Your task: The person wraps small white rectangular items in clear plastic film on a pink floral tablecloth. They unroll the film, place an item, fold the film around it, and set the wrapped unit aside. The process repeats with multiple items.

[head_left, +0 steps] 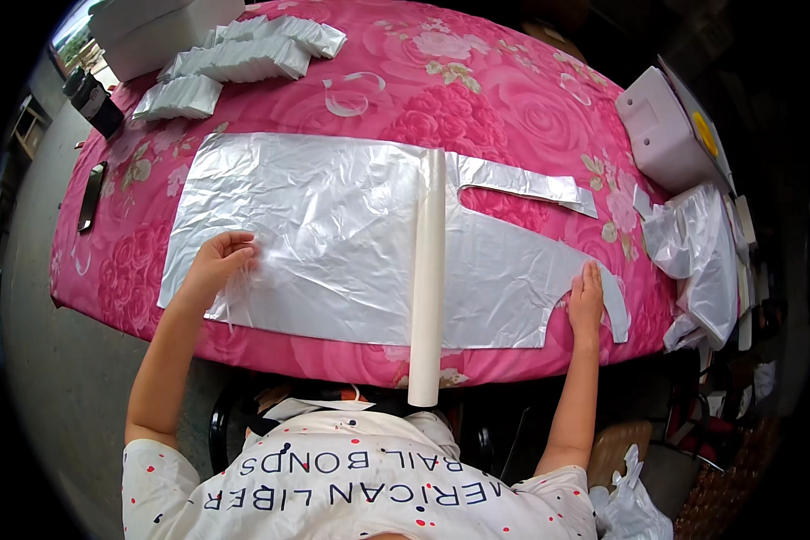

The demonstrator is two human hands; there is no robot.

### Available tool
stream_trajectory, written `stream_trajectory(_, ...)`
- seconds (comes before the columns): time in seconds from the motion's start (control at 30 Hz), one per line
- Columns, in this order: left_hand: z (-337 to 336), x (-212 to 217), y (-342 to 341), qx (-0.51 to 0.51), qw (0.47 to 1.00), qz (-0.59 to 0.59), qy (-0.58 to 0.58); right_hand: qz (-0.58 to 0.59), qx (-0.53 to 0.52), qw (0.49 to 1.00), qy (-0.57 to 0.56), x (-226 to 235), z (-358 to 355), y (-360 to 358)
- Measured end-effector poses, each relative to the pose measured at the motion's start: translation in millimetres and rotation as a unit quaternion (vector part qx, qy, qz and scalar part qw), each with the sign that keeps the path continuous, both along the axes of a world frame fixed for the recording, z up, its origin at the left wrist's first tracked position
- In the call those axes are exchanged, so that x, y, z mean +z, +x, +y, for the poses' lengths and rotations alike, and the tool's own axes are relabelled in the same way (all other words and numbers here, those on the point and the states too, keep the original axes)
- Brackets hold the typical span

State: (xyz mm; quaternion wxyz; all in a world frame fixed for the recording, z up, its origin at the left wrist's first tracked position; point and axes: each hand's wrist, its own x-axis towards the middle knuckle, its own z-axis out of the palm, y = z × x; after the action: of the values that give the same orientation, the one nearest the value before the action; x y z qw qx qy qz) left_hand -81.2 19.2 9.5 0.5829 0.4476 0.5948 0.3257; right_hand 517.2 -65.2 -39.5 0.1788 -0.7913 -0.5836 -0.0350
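On pink flowered surface (pixel 513 81): smoothing plastic bag (pixel 333 234) flat under white tube (pixel 427 279). Left hand (pixel 218 263) and right hand (pixel 586 297) open-palmed, gripping nothing. Next likely needs even pressure outward.

Two hands press flat on a clear plastic bag spread over a pink rose-patterned worktop.

The left hand (pixel 218 261) lies palm-down near the plastic bag's (pixel 333 234) left end, the right hand (pixel 586 297) on its cut-out handle end by the worktop's (pixel 477 99) right edge. A white roll (pixel 427 279) lies across the bag, overhanging the near edge. Stacks of folded bags (pixel 243 56) sit at the far left corner, a white box (pixel 661 130) at the far right.
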Motion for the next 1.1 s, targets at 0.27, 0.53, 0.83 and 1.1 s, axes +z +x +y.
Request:
stream_trajectory(0.27, -2, 10, 7, 0.038, 0.942, 0.162, 0.291, -0.021, -0.166, 0.983, 0.069, 22, -7, -4)
stream_trajectory(0.53, -48, 30, 128, -0.187, 0.958, -0.114, 0.183, 0.148, 0.046, 0.981, 0.115, 88, -7, -180)
stream_trajectory(0.83, -27, 29, 117, -0.176, 0.963, -0.189, -0.083, 0.333, 0.443, 0.832, 0.021, 115, -28, -292)
stream_trajectory(1.1, 14, 17, -53, -0.096, 0.99, 0.106, -0.007, 0.104, 0.165, 0.973, -0.127, 104, -65, -264)
